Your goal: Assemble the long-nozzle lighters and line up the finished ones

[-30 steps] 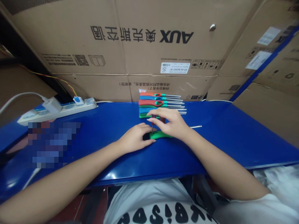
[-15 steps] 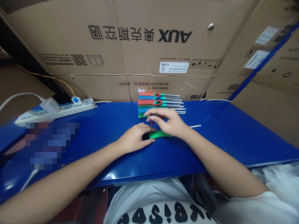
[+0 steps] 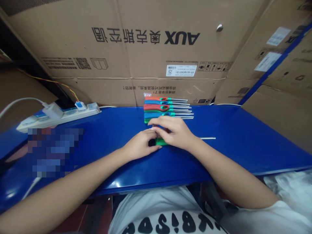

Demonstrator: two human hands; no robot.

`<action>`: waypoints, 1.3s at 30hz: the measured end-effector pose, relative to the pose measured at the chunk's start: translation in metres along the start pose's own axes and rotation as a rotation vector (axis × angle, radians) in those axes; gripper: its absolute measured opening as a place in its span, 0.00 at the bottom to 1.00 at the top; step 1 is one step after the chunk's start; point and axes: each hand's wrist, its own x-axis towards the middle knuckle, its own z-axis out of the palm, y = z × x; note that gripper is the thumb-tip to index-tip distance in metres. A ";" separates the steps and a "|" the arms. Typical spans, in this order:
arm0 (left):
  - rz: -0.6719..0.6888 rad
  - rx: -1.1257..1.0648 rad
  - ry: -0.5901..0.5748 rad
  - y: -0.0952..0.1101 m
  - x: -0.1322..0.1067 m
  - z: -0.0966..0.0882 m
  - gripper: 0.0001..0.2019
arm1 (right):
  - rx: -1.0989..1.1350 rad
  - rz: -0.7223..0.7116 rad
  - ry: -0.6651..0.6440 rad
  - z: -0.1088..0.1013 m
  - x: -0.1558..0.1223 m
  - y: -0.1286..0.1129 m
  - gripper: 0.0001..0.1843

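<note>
A green stick lighter (image 3: 161,142) lies on the blue table, its metal tube pointing right. My left hand (image 3: 138,144) is closed at the lighter's left end, with thumb and fingers on either side of the handle. Above it, my right hand (image 3: 177,130) pinches a small screwdriver (image 3: 157,137), whose thin shaft points down at the handle. Fingers cover most of the screwdriver's handle, and the shaft's tip is hard to make out. My right hand and wrist also hide the middle of the lighter.
Just beyond my hands lies a stack of several red, blue, green and orange stick lighters (image 3: 156,107). A white power strip (image 3: 65,113) with plugs sits at the left. Cardboard (image 3: 146,65) stands along the back of the blue table (image 3: 239,139).
My right hand has moved slightly down and left with the screwdriver, now closer to my left hand. The lighter's tube has shifted a little to the right and nearer to me.
</note>
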 end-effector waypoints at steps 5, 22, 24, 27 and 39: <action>0.002 0.043 -0.029 0.003 0.000 -0.007 0.12 | 0.155 0.096 0.149 0.008 -0.002 0.007 0.07; -0.024 0.277 -0.065 -0.005 0.002 -0.009 0.16 | -0.690 0.557 0.267 -0.124 -0.071 0.112 0.04; -0.008 0.264 -0.074 -0.007 0.002 -0.007 0.16 | -0.738 0.642 0.195 -0.122 -0.094 0.115 0.04; 0.033 0.270 -0.055 -0.008 0.002 -0.005 0.16 | -0.703 0.741 0.027 -0.114 -0.119 0.117 0.05; 0.122 0.445 0.239 -0.028 0.042 -0.033 0.16 | -0.589 0.820 -0.144 -0.100 -0.138 0.125 0.05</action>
